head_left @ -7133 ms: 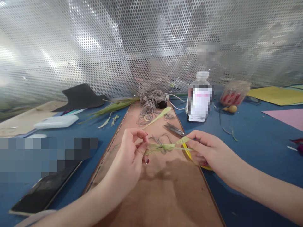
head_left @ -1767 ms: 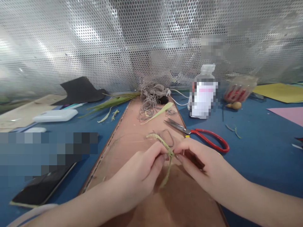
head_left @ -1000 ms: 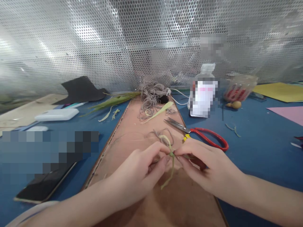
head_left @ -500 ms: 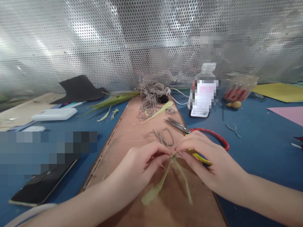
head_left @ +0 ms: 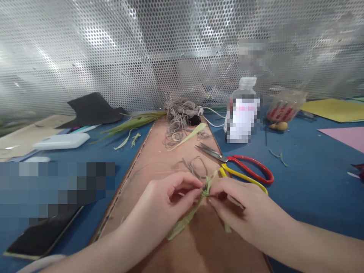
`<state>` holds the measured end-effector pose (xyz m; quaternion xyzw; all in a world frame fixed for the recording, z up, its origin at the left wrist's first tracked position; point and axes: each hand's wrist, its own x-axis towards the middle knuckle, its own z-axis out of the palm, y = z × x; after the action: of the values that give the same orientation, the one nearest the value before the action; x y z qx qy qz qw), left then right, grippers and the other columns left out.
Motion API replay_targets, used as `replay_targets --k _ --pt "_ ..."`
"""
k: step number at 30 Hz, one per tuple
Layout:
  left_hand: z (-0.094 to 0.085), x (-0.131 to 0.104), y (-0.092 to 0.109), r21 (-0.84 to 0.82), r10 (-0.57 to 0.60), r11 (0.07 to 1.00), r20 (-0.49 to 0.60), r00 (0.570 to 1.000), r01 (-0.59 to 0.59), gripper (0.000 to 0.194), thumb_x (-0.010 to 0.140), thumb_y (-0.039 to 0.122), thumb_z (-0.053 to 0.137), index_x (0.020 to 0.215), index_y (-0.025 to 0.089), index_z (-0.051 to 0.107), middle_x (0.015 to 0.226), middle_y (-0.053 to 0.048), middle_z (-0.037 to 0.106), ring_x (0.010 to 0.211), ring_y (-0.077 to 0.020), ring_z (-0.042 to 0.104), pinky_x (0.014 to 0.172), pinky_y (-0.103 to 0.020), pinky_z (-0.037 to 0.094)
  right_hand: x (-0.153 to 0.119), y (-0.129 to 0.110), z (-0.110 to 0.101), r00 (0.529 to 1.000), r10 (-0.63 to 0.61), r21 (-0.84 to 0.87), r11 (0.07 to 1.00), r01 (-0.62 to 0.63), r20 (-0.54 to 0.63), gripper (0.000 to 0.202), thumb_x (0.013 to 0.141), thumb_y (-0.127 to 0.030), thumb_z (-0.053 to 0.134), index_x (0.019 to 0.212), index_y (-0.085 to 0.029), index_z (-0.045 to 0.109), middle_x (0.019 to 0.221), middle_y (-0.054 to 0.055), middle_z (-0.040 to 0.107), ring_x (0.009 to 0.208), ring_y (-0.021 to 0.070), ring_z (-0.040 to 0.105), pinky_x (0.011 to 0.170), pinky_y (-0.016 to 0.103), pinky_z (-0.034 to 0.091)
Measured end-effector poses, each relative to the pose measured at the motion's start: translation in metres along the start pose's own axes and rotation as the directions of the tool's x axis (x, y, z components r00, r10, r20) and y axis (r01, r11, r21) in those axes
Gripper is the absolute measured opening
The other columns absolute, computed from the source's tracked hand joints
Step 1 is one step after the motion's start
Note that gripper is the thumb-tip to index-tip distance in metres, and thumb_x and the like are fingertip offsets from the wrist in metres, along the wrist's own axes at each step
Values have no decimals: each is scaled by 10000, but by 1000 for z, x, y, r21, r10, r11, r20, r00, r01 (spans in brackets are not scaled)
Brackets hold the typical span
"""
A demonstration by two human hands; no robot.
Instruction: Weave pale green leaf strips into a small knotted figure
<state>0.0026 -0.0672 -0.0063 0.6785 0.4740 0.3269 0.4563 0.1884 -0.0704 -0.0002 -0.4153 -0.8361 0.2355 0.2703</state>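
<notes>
Low in the middle, my left hand [head_left: 173, 197] pinches a pale green leaf strip [head_left: 186, 223] near its knotted part. My right hand [head_left: 241, 208] has its thumb and forefinger closed at the same knot, from the right. One strip end hangs toward the lower left, another shows under my right fingers. Scissors [head_left: 218, 155] with one red and one yellow handle lie just beyond my right hand. Loose grey cord [head_left: 199, 167] lies behind the fingertips on the brown board [head_left: 142, 170].
A bundle of grey cord [head_left: 182, 112] and a yellow-green leaf piece [head_left: 192, 134] sit at the board's far end. A bottle [head_left: 244, 110] and a plastic jar [head_left: 287, 106] stand back right. A black phone [head_left: 42, 235] lies left, with green leaves [head_left: 133, 123] farther back.
My right hand has moved slightly down and turned at the knot, uncovering more of the scissor handles. A short green end now sticks up between the hands.
</notes>
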Motion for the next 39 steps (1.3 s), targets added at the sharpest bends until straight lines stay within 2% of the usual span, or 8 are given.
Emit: replay_targets --k 4,8,14,19,23,29,32,39 --pt "-3 -2 4 263 54 962 93 994 -76 140 828 229 483 890 253 606 820 60 665 745 -94 612 678 -161 453 -1 -4 -7 975 169 89 979 -182 144 156 882 -181 350 803 -208 482 697 -25 553 623 94 504 558 195 402" --pt "-4 -4 5 485 89 855 212 973 -184 127 823 168 464 810 210 583 768 39 639 719 -106 592 651 -172 433 -5 -6 -10 935 213 103 963 -251 285 155 878 -200 357 815 -208 498 713 -17 569 647 106 527 556 196 408" --pt "-4 -1 0 447 66 874 281 958 -191 143 849 178 401 854 221 538 812 30 626 748 -107 587 663 -166 440 0 -2 -12 900 246 97 949 -299 361 144 840 -183 408 767 -191 533 634 -16 578 561 105 521 472 178 393" --pt "-5 3 3 403 32 903 288 957 -152 148 842 201 377 829 211 524 746 18 605 667 -105 569 598 -159 440 3 1 -13 935 216 194 941 -276 282 182 825 -146 425 802 -201 596 677 -3 633 602 120 580 495 176 436" --pt "-5 1 4 400 -33 913 256 966 -75 134 836 210 393 808 207 523 708 25 585 618 -96 549 573 -152 435 3 2 -13 930 224 205 935 -289 290 190 831 -161 428 809 -210 610 713 -4 651 631 126 601 527 182 463" --pt "-4 1 3 392 76 905 241 968 -168 141 811 157 401 761 192 528 779 -4 509 594 -74 520 541 -140 429 5 0 -14 915 229 208 928 -308 332 186 838 -163 429 793 -200 605 706 -8 647 642 119 596 554 179 467" --pt "-4 -1 3 373 86 910 256 963 -180 144 823 164 392 772 194 523 838 -15 506 619 -76 523 542 -140 432 4 1 -14 920 217 216 930 -296 325 193 846 -165 417 797 -197 601 713 -6 638 656 117 586 564 181 459" --pt "-5 -3 9 422 -26 903 256 966 -87 118 842 239 393 821 219 507 700 25 576 602 -104 542 575 -173 453 4 -1 -15 877 256 174 921 -349 406 212 874 -218 368 809 -208 569 733 -15 596 667 111 540 576 188 421"
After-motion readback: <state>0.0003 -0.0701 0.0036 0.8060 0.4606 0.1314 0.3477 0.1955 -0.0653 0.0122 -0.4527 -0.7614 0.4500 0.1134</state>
